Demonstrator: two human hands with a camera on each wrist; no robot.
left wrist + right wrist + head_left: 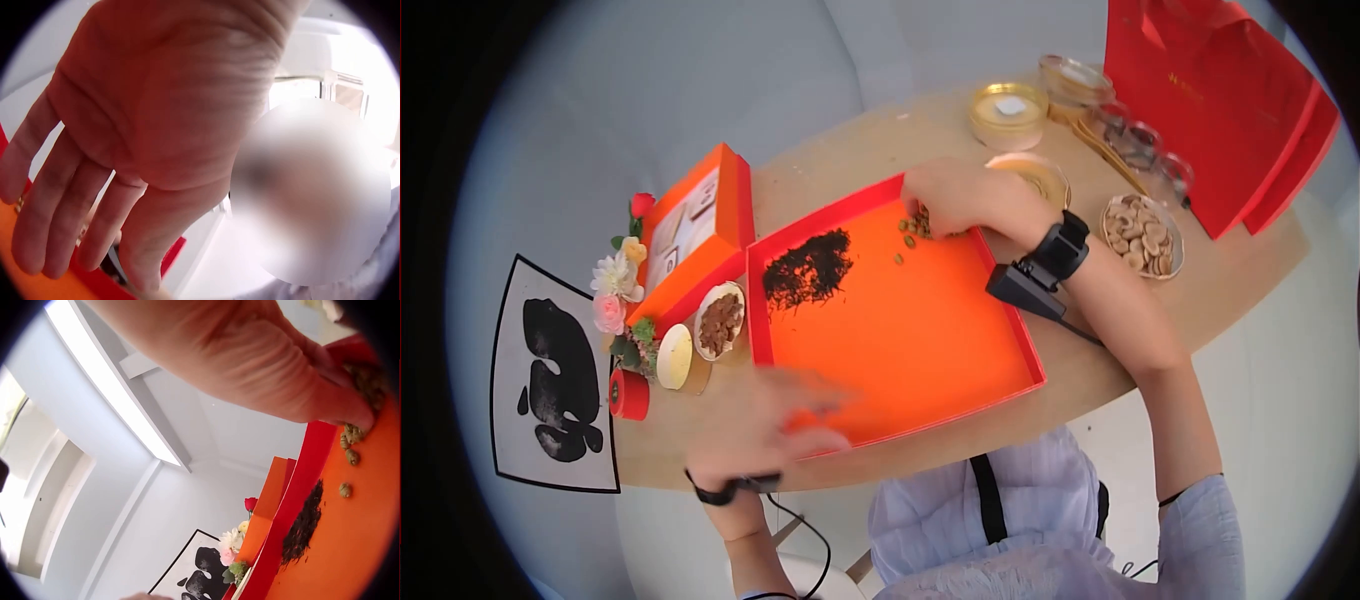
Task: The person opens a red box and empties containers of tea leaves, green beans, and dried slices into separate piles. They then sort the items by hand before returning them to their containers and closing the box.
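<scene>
Green pellets point(911, 228) lie far right, against the nearer right hand point(948, 200), which seemingly pinches some, while left hand point(755, 425) spreads open.

Big red paper bag point(1210, 120) standing on the right side of the table point(1245, 275), handles up top. Over on the left there's a bunch of flowers point(616, 277), white, pink, yellowish and one red, plus a black-and-white print point(562, 385) with a black border. Oh, and a long bright ceiling light point(115, 387) overhead.
</scene>
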